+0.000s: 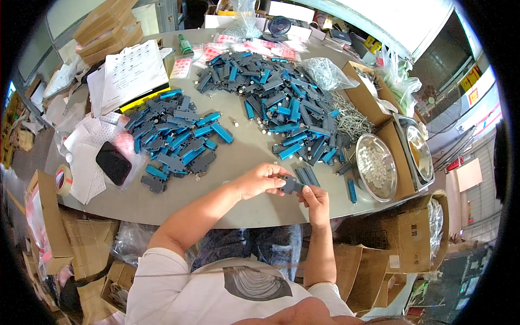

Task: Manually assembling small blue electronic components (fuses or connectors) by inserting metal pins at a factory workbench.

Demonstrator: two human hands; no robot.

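Note:
Near the table's front edge, both my hands hold one dark grey plastic housing (291,185) between them. My left hand (261,181) pinches its left end, the fingers closed. At its right end my right hand (315,203) grips it with thumb and fingers. Just beyond lie several narrow grey pieces (307,176), side by side on the table (244,208). A blue-and-grey piece (352,191) lies to the right of my right hand. Farther off is a large heap of grey and blue parts (292,111); a smaller heap (176,135) sits at the left.
A round metal bowl (362,157) of small white pieces stands at the right, beside loose screws (352,119) and a cardboard box (368,100). At the left lie a black phone (114,163), a tape roll (64,180) and papers (132,73). A small fan (279,26) stands at the back.

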